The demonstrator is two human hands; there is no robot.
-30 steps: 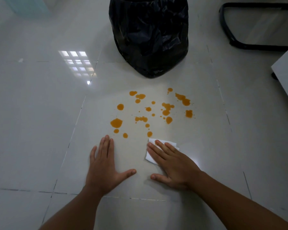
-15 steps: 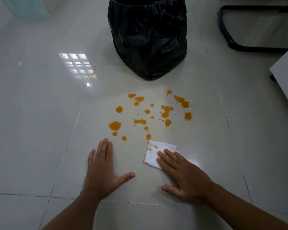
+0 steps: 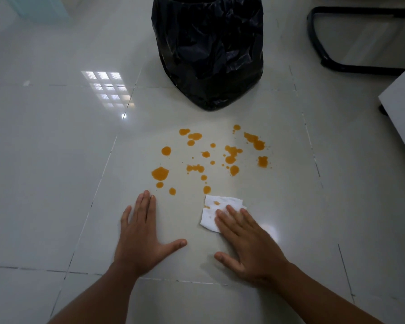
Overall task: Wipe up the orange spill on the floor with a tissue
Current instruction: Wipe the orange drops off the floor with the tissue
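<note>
Orange spill [image 3: 211,157] lies as several scattered drops on the pale glossy floor tile. A folded white tissue [image 3: 212,206] lies flat just below the nearest drops, with small orange stains on its upper left. My right hand [image 3: 246,239] presses flat on the tissue's lower right part, fingers spread. My left hand [image 3: 142,235] rests palm down on the bare floor to the left, fingertips close to the lowest drops, holding nothing.
A black bin bag [image 3: 208,50] stands just beyond the spill. A black chair base [image 3: 323,57] is at the upper right. A white furniture edge [image 3: 400,120] juts in from the right.
My right hand has slid the tissue back toward me, away from the drops, and orange stains now show on it. My left hand has stayed put.
</note>
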